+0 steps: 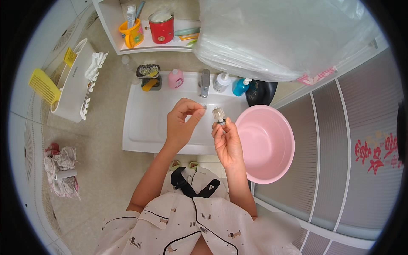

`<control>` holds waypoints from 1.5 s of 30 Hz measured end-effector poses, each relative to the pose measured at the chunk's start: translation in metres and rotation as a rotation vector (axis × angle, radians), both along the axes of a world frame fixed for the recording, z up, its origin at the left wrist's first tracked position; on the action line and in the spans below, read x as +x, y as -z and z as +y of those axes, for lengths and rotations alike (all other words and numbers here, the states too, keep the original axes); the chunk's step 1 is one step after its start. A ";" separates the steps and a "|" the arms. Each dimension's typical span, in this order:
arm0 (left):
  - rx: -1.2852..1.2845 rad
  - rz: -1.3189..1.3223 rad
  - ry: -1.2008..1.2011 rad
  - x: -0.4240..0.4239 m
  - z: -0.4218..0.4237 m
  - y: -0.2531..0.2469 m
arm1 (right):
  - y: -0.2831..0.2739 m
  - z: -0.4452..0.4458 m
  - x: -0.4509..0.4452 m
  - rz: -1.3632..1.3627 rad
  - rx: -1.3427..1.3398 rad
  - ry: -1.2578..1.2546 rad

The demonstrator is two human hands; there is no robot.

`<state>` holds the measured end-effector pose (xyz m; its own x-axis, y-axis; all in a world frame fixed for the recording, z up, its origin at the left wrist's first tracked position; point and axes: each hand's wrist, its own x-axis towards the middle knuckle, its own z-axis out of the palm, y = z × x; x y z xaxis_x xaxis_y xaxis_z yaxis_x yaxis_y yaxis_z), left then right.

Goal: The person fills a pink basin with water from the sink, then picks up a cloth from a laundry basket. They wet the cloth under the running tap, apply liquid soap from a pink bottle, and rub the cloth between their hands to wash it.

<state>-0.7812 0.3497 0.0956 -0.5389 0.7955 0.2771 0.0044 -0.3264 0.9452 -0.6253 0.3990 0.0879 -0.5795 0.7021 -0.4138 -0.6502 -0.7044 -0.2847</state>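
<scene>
My left hand (182, 122) is raised over the white washbasin (143, 140), thumb and forefinger pinched together. At their tips is a small dark bit (205, 107), too small to name. To its right, my right hand (230, 142) grips what looks like a drain stopper (219, 114) by its dark and metal end. The stopper's ribbed, translucent body points up towards the chrome faucet (205, 83). Both hands are apart from each other and from the basin's surface.
A pink plastic tub (266, 145) stands against the basin's right side. Along the back rim are a pink bottle (176, 79), a white pump bottle (222, 83), a blue pump bottle (241, 87) and a soap dish (148, 71). Plastic sheeting (277, 38) hangs above.
</scene>
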 end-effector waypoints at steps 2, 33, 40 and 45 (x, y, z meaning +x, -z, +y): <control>-0.007 0.099 -0.002 0.003 0.000 -0.003 | -0.001 -0.002 -0.002 -0.040 0.051 -0.004; -0.040 0.285 -0.050 0.007 -0.010 -0.017 | -0.016 -0.024 -0.009 -0.359 0.331 0.161; -0.047 0.338 -0.120 0.010 -0.012 -0.019 | -0.014 -0.034 -0.015 -0.574 0.708 0.287; -0.035 0.361 -0.165 0.014 -0.011 -0.018 | -0.012 -0.039 -0.013 -0.697 0.890 0.310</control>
